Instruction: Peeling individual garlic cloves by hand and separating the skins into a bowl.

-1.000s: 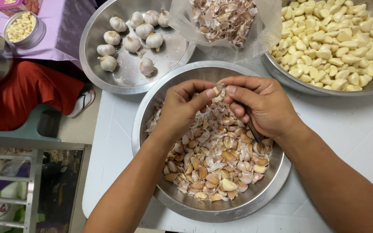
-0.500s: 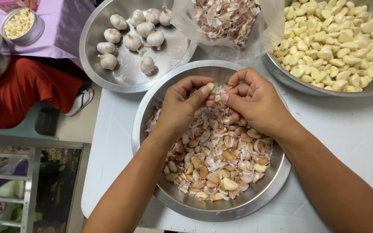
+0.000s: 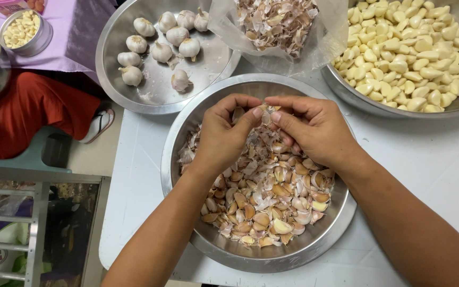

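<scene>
- White surface (image 3: 442,159) carries three steel bowls + a plastic bag; floor and a metal rack show past its left edge.
- Middle bowl (image 3: 187,133) sits near the surface's front edge, full of unpeeled garlic cloves (image 3: 272,196) w/ loose papery skins.
- Left hand (image 3: 224,135) and right hand (image 3: 314,130) meet over the far side of that bowl, fingertips touching. Both sets of fingers are curled together, pinching what looks like one small clove betw. them; the clove itself is mostly hidden by the thumbs.
- Doing it well, in my view: keep the pinch over the bowl so skins drop inside, split the skin w/ a thumbnail at the tip end, roll rather than crush.
- Far left corner: wide bowl w/ whole garlic bulbs (image 3: 160,50), overhanging the surface's left edge.
- Far right corner: big bowl of peeled cloves (image 3: 415,58), just beside the right hand's reach.
- Between them, far edge: clear bag of skins (image 3: 277,24), touching the middle bowl's rim.
- Open room: bare surface to the right of the middle bowl and a strip on its left; far side crowded, rims nearly touching.
- Off the surface, far left: small tin of peeled cloves (image 3: 22,29) on purple cloth, another person in red (image 3: 33,114) seated.
</scene>
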